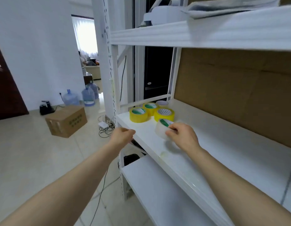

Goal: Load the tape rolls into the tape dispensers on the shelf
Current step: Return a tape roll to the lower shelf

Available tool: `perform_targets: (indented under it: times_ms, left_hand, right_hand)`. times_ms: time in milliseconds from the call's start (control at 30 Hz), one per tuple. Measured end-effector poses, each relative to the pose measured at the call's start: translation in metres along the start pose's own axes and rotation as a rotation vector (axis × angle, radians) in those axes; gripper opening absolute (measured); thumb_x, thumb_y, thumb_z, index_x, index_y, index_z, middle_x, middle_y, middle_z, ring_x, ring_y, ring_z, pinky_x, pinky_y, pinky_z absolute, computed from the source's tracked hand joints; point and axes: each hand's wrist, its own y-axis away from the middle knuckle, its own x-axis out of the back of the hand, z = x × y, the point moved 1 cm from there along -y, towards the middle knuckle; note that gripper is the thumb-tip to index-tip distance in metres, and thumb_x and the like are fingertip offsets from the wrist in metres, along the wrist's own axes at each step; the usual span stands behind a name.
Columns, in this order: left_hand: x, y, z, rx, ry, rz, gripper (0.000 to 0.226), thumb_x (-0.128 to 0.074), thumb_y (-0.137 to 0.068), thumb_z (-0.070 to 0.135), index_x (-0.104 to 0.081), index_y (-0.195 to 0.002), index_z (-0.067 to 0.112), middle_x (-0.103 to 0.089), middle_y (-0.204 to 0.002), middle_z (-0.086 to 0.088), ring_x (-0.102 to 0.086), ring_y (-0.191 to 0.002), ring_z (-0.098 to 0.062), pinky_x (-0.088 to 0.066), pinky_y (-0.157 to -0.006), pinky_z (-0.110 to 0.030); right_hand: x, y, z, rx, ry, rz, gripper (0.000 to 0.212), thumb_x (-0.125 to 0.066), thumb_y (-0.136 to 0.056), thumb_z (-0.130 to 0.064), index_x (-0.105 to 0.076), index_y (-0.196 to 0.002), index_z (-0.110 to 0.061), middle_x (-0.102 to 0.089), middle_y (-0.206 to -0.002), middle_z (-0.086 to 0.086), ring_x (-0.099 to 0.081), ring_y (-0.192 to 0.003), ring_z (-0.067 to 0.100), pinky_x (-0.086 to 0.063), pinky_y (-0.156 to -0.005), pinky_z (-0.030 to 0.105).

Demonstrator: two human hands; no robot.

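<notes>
Gripping a clear tape roll (162, 128), tilted, with the right hand (182, 136), toward the left end of the shelf (214, 144). At the shelf's front left corner, left hand (123, 136) with fingers curled; cannot tell whether holding anything. Farther back on the shelf, yellow tape rolls (138, 115) lying flat.

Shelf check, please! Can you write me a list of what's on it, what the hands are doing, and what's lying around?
Surface: white shelf, middle level of a rack.
Job's things: three yellow tape rolls and one pale roll lie flat at the left end; a clear roll is tilted. Tape dispensers: nothing seen.
Clutter: small pale scrap near the front edge.
Hands: right hand grips the clear roll; left hand is curled by the shelf's corner, nothing seen in it.
Cables: tangle of cables on the floor by the post; dark cable hanging behind the frame.
Surroundings: cardboard box and water jugs on the floor; cardboard sheet behind the shelf.
</notes>
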Motion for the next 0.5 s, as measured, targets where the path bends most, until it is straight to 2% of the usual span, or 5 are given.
perform_targets:
  times_ms: [100,167,233,400,500]
  left_hand:
    - [0.001,-0.052,0.003,-0.064,-0.118,0.019,0.026,-0.060,-0.088,0.019,-0.067,-0.109,0.006,-0.066,-0.090,-0.006,-0.057,-0.084,-0.019,-0.043,-0.078,-0.028]
    - [-0.001,-0.082,0.002,-0.114,-0.210,0.018,0.032,-0.061,-0.087,0.019,-0.065,-0.117,0.010,-0.067,-0.114,-0.006,-0.059,-0.101,-0.021,-0.044,-0.089,-0.029]
    - [-0.005,-0.109,-0.002,-0.174,-0.343,0.008,0.038,-0.060,-0.087,0.020,-0.061,-0.124,0.014,-0.062,-0.128,-0.003,-0.055,-0.117,-0.020,-0.041,-0.098,-0.030]
    - [-0.022,-0.180,-0.002,-0.485,-0.676,-0.073,0.051,-0.057,-0.088,0.021,-0.047,-0.137,0.018,-0.048,-0.142,-0.005,-0.043,-0.130,-0.026,-0.037,-0.106,-0.037]
    - [-0.039,-0.220,0.002,-0.577,-0.920,-0.149,0.058,-0.054,-0.089,0.036,-0.039,-0.142,0.017,-0.046,-0.144,-0.006,-0.038,-0.134,-0.026,-0.025,-0.112,-0.037]
  right_hand:
    - [-0.017,-0.044,0.007,-0.042,0.040,0.059,0.019,-0.050,-0.087,-0.019,-0.066,-0.096,-0.013,-0.064,-0.099,0.007,-0.050,-0.101,0.029,-0.041,-0.072,0.032]
    - [-0.029,-0.066,0.007,-0.032,0.052,0.051,0.021,-0.048,-0.087,-0.015,-0.066,-0.097,-0.011,-0.065,-0.103,0.009,-0.050,-0.102,0.029,-0.041,-0.076,0.032]
    - [-0.042,-0.081,0.005,-0.028,0.062,0.023,0.020,-0.049,-0.087,-0.015,-0.065,-0.099,-0.011,-0.064,-0.105,0.009,-0.050,-0.105,0.029,-0.040,-0.079,0.031]
    - [-0.064,-0.102,-0.003,-0.075,0.104,0.022,0.022,-0.053,-0.089,-0.020,-0.064,-0.106,-0.012,-0.063,-0.110,0.008,-0.049,-0.108,0.026,-0.036,-0.082,0.028]
    - [-0.079,-0.104,-0.008,-0.109,0.152,0.020,0.022,-0.053,-0.090,-0.023,-0.064,-0.107,-0.014,-0.064,-0.110,0.004,-0.050,-0.108,0.024,-0.035,-0.084,0.027]
